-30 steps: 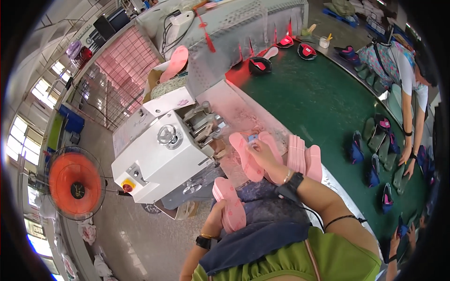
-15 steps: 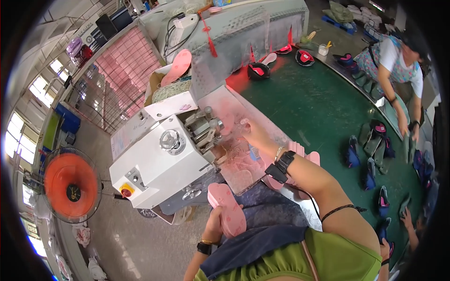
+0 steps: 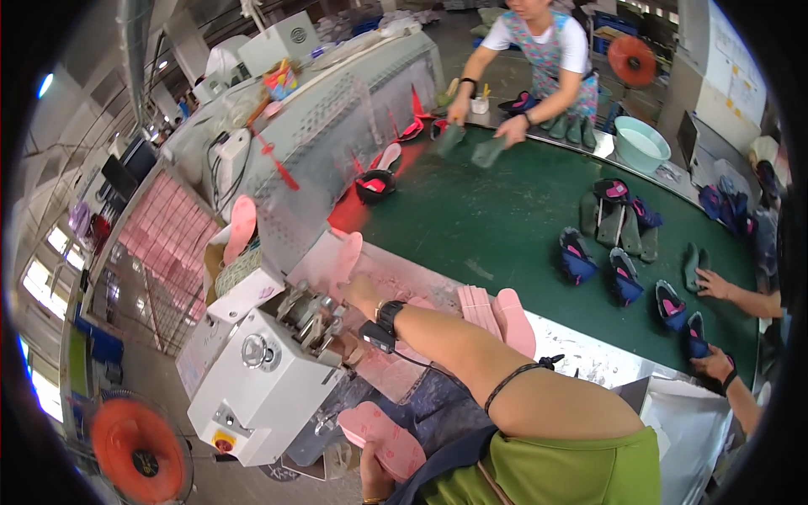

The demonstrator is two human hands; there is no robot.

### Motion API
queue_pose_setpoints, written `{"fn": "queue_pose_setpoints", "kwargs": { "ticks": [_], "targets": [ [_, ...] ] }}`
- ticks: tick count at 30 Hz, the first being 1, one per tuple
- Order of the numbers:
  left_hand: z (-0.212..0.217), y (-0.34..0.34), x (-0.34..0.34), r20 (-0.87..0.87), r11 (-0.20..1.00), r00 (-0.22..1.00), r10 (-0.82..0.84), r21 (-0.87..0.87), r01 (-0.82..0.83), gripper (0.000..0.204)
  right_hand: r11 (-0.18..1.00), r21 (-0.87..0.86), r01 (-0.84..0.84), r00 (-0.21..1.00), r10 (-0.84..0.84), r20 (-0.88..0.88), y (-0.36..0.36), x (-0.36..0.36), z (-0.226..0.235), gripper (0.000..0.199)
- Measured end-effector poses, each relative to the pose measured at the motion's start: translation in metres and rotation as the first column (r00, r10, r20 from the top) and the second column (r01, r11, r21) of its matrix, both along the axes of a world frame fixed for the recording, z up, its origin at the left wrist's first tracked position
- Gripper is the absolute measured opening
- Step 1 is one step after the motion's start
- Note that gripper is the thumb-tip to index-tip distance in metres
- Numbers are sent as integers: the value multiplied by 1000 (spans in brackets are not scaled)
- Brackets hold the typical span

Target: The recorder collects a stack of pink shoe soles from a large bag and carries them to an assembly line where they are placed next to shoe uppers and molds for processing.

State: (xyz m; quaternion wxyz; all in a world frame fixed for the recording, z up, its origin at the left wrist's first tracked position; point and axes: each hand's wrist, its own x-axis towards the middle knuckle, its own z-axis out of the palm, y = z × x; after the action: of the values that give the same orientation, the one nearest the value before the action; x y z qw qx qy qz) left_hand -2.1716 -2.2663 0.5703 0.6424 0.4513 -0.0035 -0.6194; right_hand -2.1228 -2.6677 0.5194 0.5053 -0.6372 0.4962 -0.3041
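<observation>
- My right hand [image 3: 360, 290] is stretched out over the clear tray [image 3: 404, 282] beside the white machine [image 3: 265, 383]. It rests on a pink insole [image 3: 343, 259] that lies flat there. I cannot tell if the fingers pinch the insole or just press down on it.
- My left hand [image 3: 374, 480] is low by my body. It is wrapped around another pink insole [image 3: 383, 438], which sticks out toward the machine.
- I would keep the right hand flat and soft, so the thin insole does not bend or fold.
- The metal rollers [image 3: 310, 316] of the machine are just beside my right wrist. I would keep my fingers and the black watch [image 3: 385, 318] away from them.
- A stack of pink insoles [image 3: 497, 316] stands near my right arm on the desk [image 3: 589, 358]. I would move my elbow slowly so I do not knock it over.
- I would hold the left insole steady by its end, so it is ready and does not drop to the floor.
- The green belt [image 3: 505, 219] carries dark shoes [image 3: 619, 273], and other people's hands [image 3: 711, 284] work there. I would stay on my own side.
- I would handle one insole at a time, so two do not stick together.
</observation>
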Motion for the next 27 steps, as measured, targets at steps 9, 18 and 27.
{"fn": "queue_pose_setpoints", "kwargs": {
  "ticks": [9, 18, 27],
  "targets": [
    [-20, -32, 19, 65, 999, 998, -23, 26, 21, 53, 936, 46, 350, 872, -343, 349, -34, -254, 21, 16],
    [5, -80, -7, 30, 886, 918, -396, 275, 374, 53, 414, -470, 780, 349, -910, -222, -31, -657, -4, 29],
    [-16, -82, -9, 20, 914, 948, -317, 274, 300, 46, 491, -548, 678, 79, -789, -609, -14, -738, 4, 21]
  ]
}}
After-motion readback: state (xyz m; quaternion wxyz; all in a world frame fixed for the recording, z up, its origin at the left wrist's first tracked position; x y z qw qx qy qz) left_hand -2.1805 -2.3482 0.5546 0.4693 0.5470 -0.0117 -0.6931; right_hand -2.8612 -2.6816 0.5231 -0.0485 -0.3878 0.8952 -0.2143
